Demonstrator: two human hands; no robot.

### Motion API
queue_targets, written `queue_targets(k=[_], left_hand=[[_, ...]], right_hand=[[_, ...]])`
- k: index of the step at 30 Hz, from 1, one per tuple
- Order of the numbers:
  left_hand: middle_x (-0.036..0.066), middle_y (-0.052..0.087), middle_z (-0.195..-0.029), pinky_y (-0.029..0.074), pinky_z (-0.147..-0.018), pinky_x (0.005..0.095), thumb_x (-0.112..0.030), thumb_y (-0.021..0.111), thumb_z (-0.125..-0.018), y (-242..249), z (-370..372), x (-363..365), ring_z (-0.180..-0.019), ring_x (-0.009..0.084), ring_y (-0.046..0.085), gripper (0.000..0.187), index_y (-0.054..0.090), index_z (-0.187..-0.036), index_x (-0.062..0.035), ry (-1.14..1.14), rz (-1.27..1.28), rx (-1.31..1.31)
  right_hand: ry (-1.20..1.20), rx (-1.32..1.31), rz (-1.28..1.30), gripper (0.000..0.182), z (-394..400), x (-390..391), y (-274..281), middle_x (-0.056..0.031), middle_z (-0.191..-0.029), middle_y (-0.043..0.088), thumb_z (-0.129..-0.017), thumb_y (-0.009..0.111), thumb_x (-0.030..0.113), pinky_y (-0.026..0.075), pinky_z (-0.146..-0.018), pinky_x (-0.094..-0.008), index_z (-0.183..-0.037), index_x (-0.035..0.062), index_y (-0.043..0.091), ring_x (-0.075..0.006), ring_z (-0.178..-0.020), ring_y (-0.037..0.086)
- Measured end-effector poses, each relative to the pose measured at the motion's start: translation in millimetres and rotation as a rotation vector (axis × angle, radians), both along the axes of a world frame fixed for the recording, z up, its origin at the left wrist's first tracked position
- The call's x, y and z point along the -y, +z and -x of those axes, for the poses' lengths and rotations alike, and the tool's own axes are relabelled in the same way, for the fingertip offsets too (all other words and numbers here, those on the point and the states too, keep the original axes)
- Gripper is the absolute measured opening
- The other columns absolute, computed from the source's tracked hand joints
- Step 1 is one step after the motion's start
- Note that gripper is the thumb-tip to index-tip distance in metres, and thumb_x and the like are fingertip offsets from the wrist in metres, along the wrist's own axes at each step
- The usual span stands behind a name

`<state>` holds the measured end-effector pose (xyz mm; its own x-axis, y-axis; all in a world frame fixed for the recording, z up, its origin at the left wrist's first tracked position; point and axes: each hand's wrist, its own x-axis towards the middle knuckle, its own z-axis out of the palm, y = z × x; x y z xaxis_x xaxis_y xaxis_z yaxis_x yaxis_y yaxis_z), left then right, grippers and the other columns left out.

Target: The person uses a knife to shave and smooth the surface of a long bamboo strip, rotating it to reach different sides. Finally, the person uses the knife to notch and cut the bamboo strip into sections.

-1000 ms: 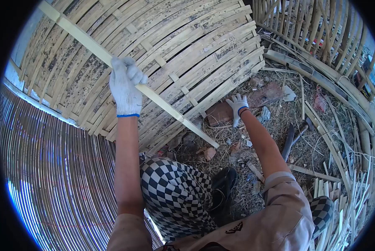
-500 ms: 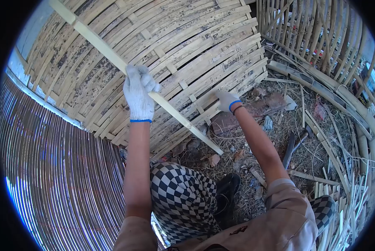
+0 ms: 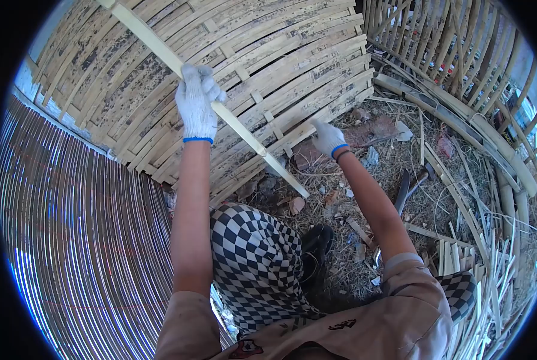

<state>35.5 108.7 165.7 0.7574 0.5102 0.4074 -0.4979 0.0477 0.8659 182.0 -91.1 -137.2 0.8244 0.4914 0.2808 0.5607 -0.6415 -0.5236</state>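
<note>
- While my left hand (image 3: 197, 105) keeps its grip clamped around the bamboo slat (image 3: 220, 111), the slat lies slantwise across the woven bamboo panel (image 3: 268, 54), its long axis running from the panel's upper left corner down to its lower right.
- Its lower end points at the littered ground (image 3: 364, 198) just below the panel's bottom edge; its upper end runs out of view past the panel's top.
- My right hand (image 3: 328, 138) rests at the panel's lower edge, fingers bent against the strips; I cannot tell whether that grip has closed on anything.
- Below the panel sit straw, scraps and a dark tool (image 3: 403, 191); a pile of split strips (image 3: 490, 270) lies well to the panel's right.
- My checked trouser knee (image 3: 250, 252) sits under the slat's lower end.
</note>
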Motion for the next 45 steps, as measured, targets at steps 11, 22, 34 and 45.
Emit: queue_targets(k=[11, 22, 34, 45], left_hand=[[-0.007, 0.031, -0.061, 0.032, -0.050, 0.0300, -0.053, 0.055, -0.105, 0, -8, 7, -0.051, 0.0083, 0.029, 0.049, 0.059, -0.094, -0.0049, -0.083, -0.028, -0.011], [-0.010, 0.023, -0.063, 0.024, -0.053, 0.0280, -0.052, 0.050, -0.108, 3, -14, 19, -0.052, 0.0079, 0.022, 0.043, 0.058, -0.092, -0.0126, -0.160, -0.029, -0.029], [-0.007, 0.033, -0.062, 0.035, -0.051, 0.0304, -0.054, 0.055, -0.105, 4, -14, 24, -0.052, 0.0081, 0.032, 0.049, 0.059, -0.093, -0.0072, -0.141, -0.067, -0.031], [-0.008, 0.025, -0.065, 0.026, -0.053, 0.0286, -0.049, 0.051, -0.108, 6, -3, 24, -0.054, 0.0078, 0.024, 0.046, 0.058, -0.094, -0.0062, -0.097, -0.004, -0.064]], right_hand=[[0.017, -0.050, 0.607, 0.108, -43, 12, -94, -0.0136, -0.159, 0.042, -0.058, 0.095, 0.023, 0.031, -0.117, -0.0580, -0.152, 0.0197, 0.044, -0.0353, -0.149, 0.036], [0.049, -0.100, 0.819, 0.132, -94, -14, -98, -0.0075, -0.150, 0.053, -0.035, 0.105, 0.038, 0.035, -0.113, -0.0565, -0.151, 0.0185, 0.047, -0.0323, -0.142, 0.045], [0.089, 0.073, 0.743, 0.112, -64, 14, -74, -0.0070, -0.132, 0.065, -0.031, 0.103, 0.032, 0.038, -0.110, -0.0556, -0.133, 0.0182, 0.058, -0.0289, -0.130, 0.058], [0.144, 0.067, 0.915, 0.114, -36, 111, -45, -0.0091, -0.129, 0.063, -0.036, 0.101, 0.045, 0.042, -0.102, -0.0526, -0.137, 0.0175, 0.055, -0.0304, -0.124, 0.061]])
